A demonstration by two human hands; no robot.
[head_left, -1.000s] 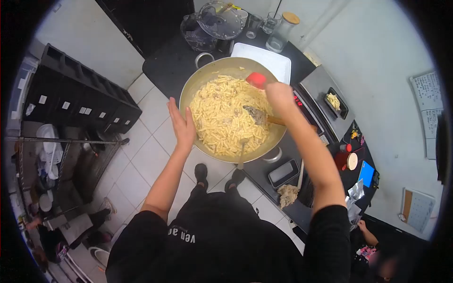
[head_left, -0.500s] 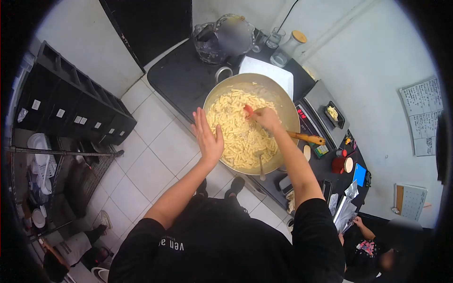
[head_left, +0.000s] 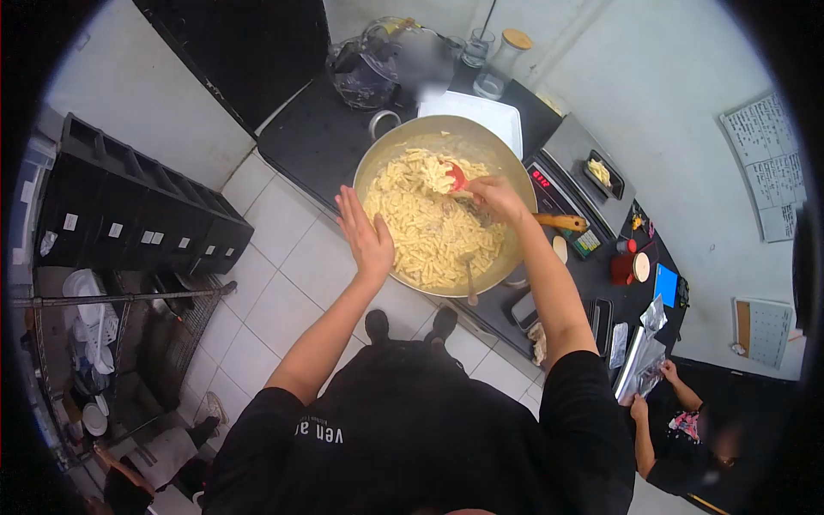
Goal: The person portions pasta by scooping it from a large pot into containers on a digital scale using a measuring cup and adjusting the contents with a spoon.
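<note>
A large metal pot (head_left: 515,167) full of short creamy pasta (head_left: 429,227) stands at the counter's edge. My right hand (head_left: 498,199) is closed round a red scoop (head_left: 456,177) above the pasta, and some pasta lies on the scoop. Against the pot's left rim rests my left hand (head_left: 367,236), flat with its fingers stretched out, holding nothing. A metal spoon (head_left: 471,283) leans in the pasta near the front rim. Over the right rim sticks a wooden handle (head_left: 561,221).
Right of the pot is a scale (head_left: 554,193) with a red display, and a black tray (head_left: 598,173) of pasta sits on the steel surface beyond. A white tray (head_left: 506,120) lies behind. At lower right, a co-worker's hands hold foil (head_left: 642,365). Black bins (head_left: 129,193) line the left.
My right hand has raised the red scoop, which now carries a heap of pasta. My left hand stays at the rim. The whole view has shifted slightly.
</note>
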